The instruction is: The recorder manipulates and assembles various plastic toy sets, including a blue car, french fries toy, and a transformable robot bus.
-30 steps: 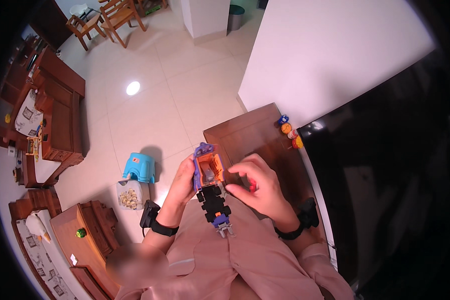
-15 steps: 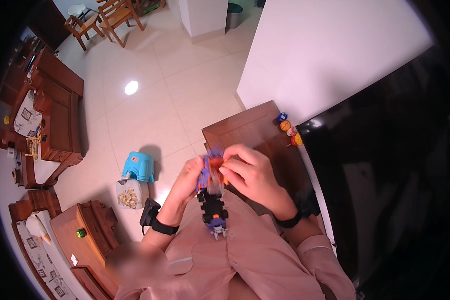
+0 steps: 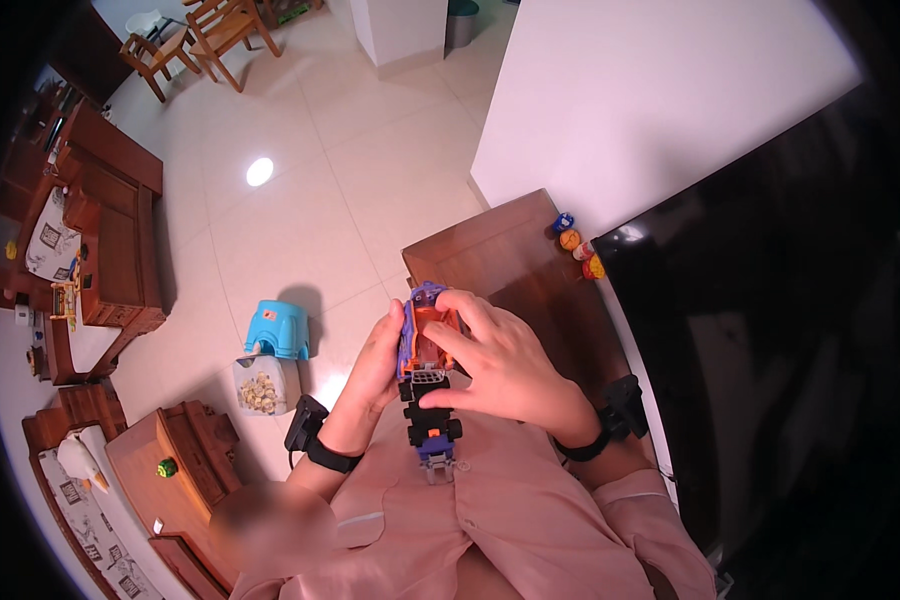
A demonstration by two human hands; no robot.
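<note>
A purple and orange toy truck [image 3: 435,440] with black wheels and a black chassis is held up in front of my shirt, its long body pointing toward me. My left hand [image 3: 375,362] grips its left side near the far end, thumb along the purple edge. From the right, my right hand [image 3: 505,360] wraps the far part, fingertips on the orange and brown hollow section. My right thumb stretches over the black chassis. The right-hand fingers cover part of the toy's far right side. A grey piece sticks out at the near end.
A brown wooden cabinet [image 3: 490,240] stands just beyond my hands, small toy figures [image 3: 570,240] at its edge. A large black screen [image 3: 770,330] is on the right. On the floor at left sit a blue plastic stool [image 3: 278,328] and a clear bin [image 3: 266,388] of small pieces.
My right hand has shifted from pinching at the toy's right side to lying across it, with its thumb lower over the chassis. The left hand keeps its hold.
</note>
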